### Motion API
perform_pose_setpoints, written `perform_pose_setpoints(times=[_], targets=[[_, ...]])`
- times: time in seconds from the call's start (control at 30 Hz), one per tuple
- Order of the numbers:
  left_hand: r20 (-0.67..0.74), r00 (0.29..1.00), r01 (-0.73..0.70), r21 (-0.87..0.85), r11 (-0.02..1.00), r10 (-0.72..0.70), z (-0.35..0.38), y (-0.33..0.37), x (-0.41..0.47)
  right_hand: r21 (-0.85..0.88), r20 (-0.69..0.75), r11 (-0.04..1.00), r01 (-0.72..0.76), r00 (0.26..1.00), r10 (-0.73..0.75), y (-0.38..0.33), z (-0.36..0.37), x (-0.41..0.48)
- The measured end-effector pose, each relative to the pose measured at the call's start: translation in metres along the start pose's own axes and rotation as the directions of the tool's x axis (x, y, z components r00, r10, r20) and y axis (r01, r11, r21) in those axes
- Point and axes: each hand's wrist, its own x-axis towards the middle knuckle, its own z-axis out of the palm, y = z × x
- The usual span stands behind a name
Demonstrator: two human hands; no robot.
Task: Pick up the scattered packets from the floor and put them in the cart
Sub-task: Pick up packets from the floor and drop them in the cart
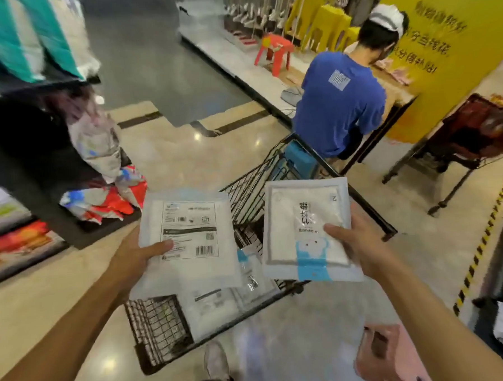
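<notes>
Packets are held above the wire cart (246, 198), one in each hand; the left hand (137, 257) pinches a white packet (188, 237), label side up, thumb on top; the right hand (361, 243) grips a second packet (305, 231), its blue-printed end toward the wearer; both long axes run away from the wearer; more packets (215, 305) lie in the cart; the floor (184, 159) is glossy beige tile; a person in a blue shirt (339, 104) sits beyond, beside a yellow sign (452, 48).

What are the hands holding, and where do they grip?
The left hand pinches the labelled packet by its left edge; right hand pinches the blue-printed packet by its right edge.
</notes>
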Motion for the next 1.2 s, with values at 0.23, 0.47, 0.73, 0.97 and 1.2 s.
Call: perform_pose_setpoints(times=[0.23,0.47,0.73,0.97,1.2], targets=[[-0.126,0.987,0.094,-0.016,0.995,-0.095,0.001,-0.075,0.041,-0.165,0.138,0.972,-0.166,0.972,0.189,0.052,0.028,0.102],[-0.23,0.942,0.24,-0.041,0.97,-0.243,-0.008,-0.201,0.092,-0.358,0.217,0.912,-0.201,0.932,0.291,0.15,0.043,0.223],[-0.324,0.863,0.403,-0.024,0.915,-0.389,-0.001,-0.355,0.135,-0.507,0.248,0.823,-0.258,0.871,0.425,0.292,0.048,0.328],[-0.435,0.777,0.51,0.008,0.86,-0.456,0.014,-0.421,0.147,-0.582,0.196,0.754,-0.304,0.847,0.494,0.372,0.039,0.357],[-0.493,0.742,0.584,0.141,0.799,-0.455,0.019,-0.417,0.15,-0.85,0.018,0.496,-0.179,0.93,0.366,0.388,0.055,0.355]])
